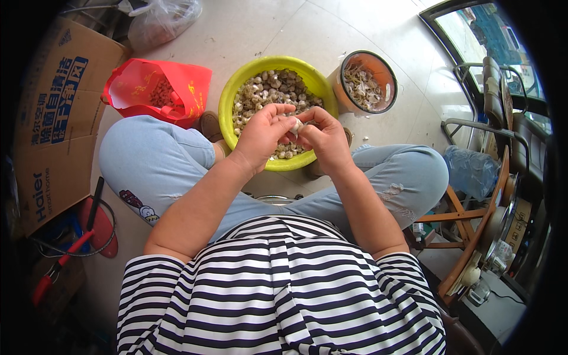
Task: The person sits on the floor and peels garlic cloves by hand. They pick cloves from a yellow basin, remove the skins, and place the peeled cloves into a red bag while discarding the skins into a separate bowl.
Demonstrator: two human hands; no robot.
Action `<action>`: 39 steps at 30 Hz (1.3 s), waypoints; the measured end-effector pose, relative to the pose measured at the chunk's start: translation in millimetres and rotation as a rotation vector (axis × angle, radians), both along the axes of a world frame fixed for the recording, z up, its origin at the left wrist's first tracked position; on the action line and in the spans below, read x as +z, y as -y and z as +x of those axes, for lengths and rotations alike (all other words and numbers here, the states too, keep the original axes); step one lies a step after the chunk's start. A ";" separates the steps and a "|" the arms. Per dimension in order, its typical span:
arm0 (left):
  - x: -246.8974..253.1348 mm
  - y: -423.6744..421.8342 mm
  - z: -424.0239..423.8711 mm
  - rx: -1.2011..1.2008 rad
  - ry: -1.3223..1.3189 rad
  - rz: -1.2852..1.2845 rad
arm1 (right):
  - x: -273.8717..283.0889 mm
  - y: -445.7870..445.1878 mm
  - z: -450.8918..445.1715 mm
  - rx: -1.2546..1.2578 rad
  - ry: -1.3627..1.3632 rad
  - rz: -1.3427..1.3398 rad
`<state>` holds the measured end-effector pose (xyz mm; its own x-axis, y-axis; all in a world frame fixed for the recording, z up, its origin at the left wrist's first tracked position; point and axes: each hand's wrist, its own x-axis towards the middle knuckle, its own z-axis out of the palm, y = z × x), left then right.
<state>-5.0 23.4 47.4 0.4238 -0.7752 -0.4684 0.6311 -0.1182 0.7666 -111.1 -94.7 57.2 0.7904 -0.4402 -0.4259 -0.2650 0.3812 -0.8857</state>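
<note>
Between my knees stands a yellow-green plastic basin (225, 106) heaped with small garlic bulbs (270, 82). Over its near half, my left hand (268, 131) and my right hand (326, 137) meet at the fingertips. A pale garlic bulb (296, 126) is pinched between them, with thumbs and forefingers of both hands on it. The fingers partly cover it, so how much of its skin is on cannot be told. Beyond my right hand, an orange bucket (348, 100) holds dry garlic stalks and papery skins (366, 86).
At left is a red bag (195, 88) with small reddish pieces inside, beside a large Haier cardboard box (66, 111). A clear plastic bag (164, 22) lies farther back. On the right are a chair (497, 97), a large water bottle (472, 171) and a wooden folding frame (461, 215).
</note>
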 end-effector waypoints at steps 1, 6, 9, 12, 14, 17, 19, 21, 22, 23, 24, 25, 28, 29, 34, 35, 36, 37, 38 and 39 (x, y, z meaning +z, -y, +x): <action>3.5 0.5 0.5 0.002 -0.026 0.001 | -1.1 0.1 0.1 -0.014 0.015 0.026; 4.0 1.8 0.2 0.018 -0.085 -0.067 | -0.1 2.8 2.5 -0.063 0.022 -0.002; 7.0 3.2 -1.8 0.019 -0.053 -0.085 | -1.4 3.5 2.4 -0.096 0.045 -0.019; 8.2 4.6 -2.7 0.033 0.042 -0.096 | 0.1 3.9 1.6 -0.105 0.055 -0.010; 1.3 3.9 -1.1 0.003 0.169 -0.108 | 3.4 3.9 1.4 -0.085 0.059 -0.018; 2.1 4.4 -3.0 -0.006 0.280 -0.126 | 1.7 4.0 -0.1 -0.068 0.031 -0.050; 1.9 4.8 -5.4 0.004 0.403 -0.127 | 1.2 3.6 -0.5 -0.064 0.033 -0.021; 2.7 4.5 -7.1 0.002 0.517 -0.113 | 0.0 3.8 -0.7 -0.065 0.027 0.009; 3.9 4.2 -7.7 -0.005 0.569 -0.099 | -1.1 4.4 -0.6 -0.068 0.021 0.025; 5.1 4.1 -8.0 -0.011 0.621 -0.085 | -1.6 4.7 -0.5 -0.072 0.015 0.041; 6.1 3.9 -7.8 -0.023 0.713 -0.070 | -0.8 4.3 -0.3 -0.085 0.023 0.082; 7.1 3.7 -7.5 -0.034 0.804 -0.054 | 0.8 3.6 0.2 -0.099 0.031 0.122; 6.8 3.6 -8.7 -0.032 0.929 -0.042 | 1.7 3.4 0.0 -0.131 0.040 0.214; 6.6 3.7 -9.3 -0.024 0.946 -0.044 | 1.6 3.5 -0.2 -0.140 0.041 0.240; 11.7 4.8 -11.1 -0.014 1.050 -0.075 | -2.6 4.0 -2.3 -0.177 0.102 0.331; 12.0 5.1 -11.7 -0.014 1.054 -0.074 | -3.0 3.5 -2.7 -0.185 0.112 0.342; 12.0 5.0 -11.6 -0.022 1.065 -0.076 | -2.7 3.3 -2.6 -0.189 0.114 0.350; 11.5 5.0 -11.5 -0.029 1.075 -0.078 | -2.3 3.3 -2.7 -0.194 0.116 0.358; 10.8 5.1 -11.4 -0.037 1.085 -0.081 | -1.8 3.1 -2.9 -0.199 0.118 0.366; 9.1 6.0 -12.3 0.002 1.084 -0.085 | 0.9 2.8 -2.1 -0.201 0.124 0.372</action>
<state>-17.3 17.3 56.5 0.5812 -0.7860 0.2107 -0.3861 -0.0384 0.9217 -113.2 -97.5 58.1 0.7596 -0.4254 -0.4921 -0.0536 0.7130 -0.6991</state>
